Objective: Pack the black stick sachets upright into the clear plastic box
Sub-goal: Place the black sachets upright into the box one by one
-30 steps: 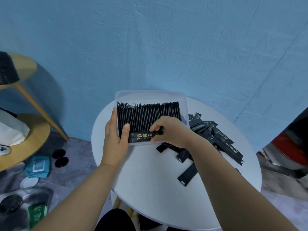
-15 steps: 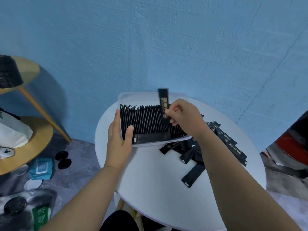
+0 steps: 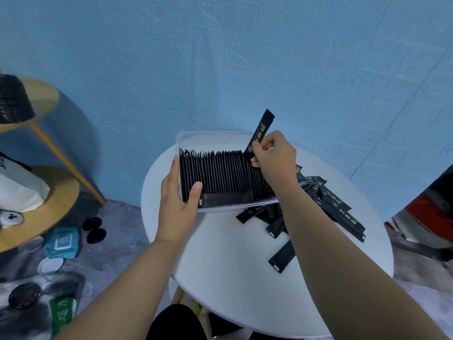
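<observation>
Below your right hand [image 3: 274, 158], which pinches one sachet [image 3: 259, 132], steer its lower end into the row [image 3: 220, 175]; push down upright while your left hand [image 3: 179, 200] grips the box [image 3: 208, 133].

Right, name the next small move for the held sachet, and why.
Probably straighten the sachet and push it down into the packed row: the right hand pinches it tilted, lower end at the row's top, while the left hand holds the clear box.
</observation>
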A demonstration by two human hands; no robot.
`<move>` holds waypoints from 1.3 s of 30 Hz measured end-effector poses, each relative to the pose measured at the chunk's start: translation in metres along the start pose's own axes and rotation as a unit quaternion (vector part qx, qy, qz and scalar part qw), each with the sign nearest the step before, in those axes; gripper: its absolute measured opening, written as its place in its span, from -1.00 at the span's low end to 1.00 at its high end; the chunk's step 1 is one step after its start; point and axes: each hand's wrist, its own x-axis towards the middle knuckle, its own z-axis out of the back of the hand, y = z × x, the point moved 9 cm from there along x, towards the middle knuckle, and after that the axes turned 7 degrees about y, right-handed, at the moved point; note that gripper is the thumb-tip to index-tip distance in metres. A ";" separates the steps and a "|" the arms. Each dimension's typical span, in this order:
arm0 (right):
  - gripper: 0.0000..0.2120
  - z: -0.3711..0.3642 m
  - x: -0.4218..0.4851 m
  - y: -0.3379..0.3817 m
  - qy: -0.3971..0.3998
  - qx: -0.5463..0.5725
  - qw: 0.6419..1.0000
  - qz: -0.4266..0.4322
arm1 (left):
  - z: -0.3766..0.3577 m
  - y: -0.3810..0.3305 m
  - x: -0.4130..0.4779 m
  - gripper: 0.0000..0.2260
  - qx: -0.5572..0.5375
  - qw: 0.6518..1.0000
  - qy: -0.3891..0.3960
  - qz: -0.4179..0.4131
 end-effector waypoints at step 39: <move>-0.77 -0.053 -0.048 -0.013 0.310 -0.253 0.914 0.076 | 0.000 -0.003 0.001 -0.43 0.015 0.999 -0.007 -0.031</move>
